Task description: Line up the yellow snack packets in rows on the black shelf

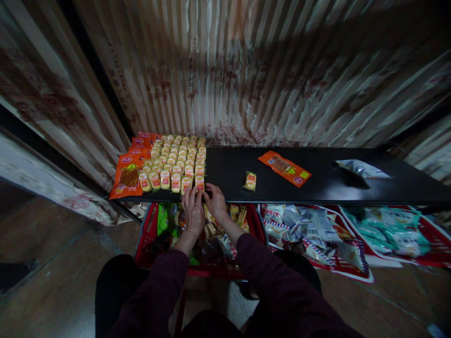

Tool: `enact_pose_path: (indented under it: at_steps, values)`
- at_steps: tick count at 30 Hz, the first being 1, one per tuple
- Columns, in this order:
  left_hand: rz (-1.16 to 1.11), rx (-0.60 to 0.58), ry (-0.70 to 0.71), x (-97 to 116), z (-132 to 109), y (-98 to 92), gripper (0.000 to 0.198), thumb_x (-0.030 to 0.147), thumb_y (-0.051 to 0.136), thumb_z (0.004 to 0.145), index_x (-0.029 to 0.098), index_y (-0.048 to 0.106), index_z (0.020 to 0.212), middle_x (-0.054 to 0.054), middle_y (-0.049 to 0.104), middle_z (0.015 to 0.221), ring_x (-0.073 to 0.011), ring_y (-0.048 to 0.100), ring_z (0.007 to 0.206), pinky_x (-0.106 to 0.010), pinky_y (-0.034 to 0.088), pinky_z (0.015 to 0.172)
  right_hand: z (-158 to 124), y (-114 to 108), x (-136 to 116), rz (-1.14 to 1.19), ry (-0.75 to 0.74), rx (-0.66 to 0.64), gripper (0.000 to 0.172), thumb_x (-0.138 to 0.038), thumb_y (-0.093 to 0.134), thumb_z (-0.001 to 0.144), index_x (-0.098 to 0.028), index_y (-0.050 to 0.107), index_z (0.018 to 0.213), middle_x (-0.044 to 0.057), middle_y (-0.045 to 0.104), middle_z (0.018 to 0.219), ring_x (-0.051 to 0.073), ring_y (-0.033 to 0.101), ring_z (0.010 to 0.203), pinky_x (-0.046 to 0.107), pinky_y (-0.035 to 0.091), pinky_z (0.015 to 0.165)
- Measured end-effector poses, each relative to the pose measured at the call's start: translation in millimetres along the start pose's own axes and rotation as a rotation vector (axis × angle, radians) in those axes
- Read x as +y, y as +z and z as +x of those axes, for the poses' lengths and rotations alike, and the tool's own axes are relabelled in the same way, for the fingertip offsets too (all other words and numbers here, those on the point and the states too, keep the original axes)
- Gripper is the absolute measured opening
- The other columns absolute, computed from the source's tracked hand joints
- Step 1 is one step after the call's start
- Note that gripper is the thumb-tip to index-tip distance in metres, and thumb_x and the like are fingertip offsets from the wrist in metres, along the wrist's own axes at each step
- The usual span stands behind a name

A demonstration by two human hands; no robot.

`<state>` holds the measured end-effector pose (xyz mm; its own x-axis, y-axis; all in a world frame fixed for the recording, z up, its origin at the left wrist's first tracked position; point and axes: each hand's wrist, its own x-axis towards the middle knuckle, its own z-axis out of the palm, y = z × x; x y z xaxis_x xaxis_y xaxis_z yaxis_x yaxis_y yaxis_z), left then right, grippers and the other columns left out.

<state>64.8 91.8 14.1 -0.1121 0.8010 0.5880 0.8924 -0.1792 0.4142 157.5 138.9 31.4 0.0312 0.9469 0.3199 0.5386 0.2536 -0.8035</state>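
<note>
Rows of small yellow wrapped snacks [175, 161] stand close together at the left of a black shelf. My left hand [193, 212] is at the shelf's front edge, its bent fingers against the lower part of the front row. From the other side, my right hand [215, 203] has its fingertips at the rightmost wrapped snack [199, 182] of that row. Both hands appear to steady this upright pack between their fingers; its bottom is partly hidden. Orange snack packets [127, 176] lie along the left side of the rows.
On the black shelf [229, 162] lie one single yellow snack [250, 181], an orange packet [284, 168] and a silvery packet [362, 168]. Below, red baskets hold mixed snacks [211, 230], white packets [310, 227] and green packets [398, 232]. Patterned curtain [225, 70] hangs behind.
</note>
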Motion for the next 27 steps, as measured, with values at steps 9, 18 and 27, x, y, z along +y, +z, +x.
enact_pose_path:
  at_steps: [9,18,27]
  values:
    - [0.021,0.004,-0.019,6,-9,-8.2,0.035,0.015,0.040,0.087,0.017,0.057,0.118,-0.012,0.053,0.131,-0.0265,0.036,0.131,-0.050,0.030,0.107,-7,-2,1,0.033,0.014,0.001,0.032,-0.018,0.055,0.076,-0.015,0.060,0.108,0.011,0.063,0.103,0.019,0.062,0.089,0.034,0.051,0.080]
    - [-0.054,-0.037,0.063,9,-41,-14.6,0.041,0.007,0.037,0.084,0.014,0.054,0.120,-0.014,0.053,0.130,-0.0238,0.029,0.136,-0.048,0.034,0.106,-32,-13,-3,0.065,0.001,0.018,0.029,-0.021,0.048,0.082,-0.014,0.060,0.108,0.011,0.062,0.102,0.019,0.061,0.090,0.033,0.050,0.083]
    - [-0.143,-0.091,0.067,16,-90,-16.2,0.038,0.003,0.035,0.082,0.008,0.057,0.112,-0.016,0.059,0.119,-0.0222,0.038,0.130,-0.043,0.039,0.104,-90,-15,17,-0.001,0.058,-0.077,0.029,-0.019,0.045,0.082,-0.013,0.062,0.104,0.012,0.064,0.100,0.020,0.060,0.090,0.036,0.048,0.087]
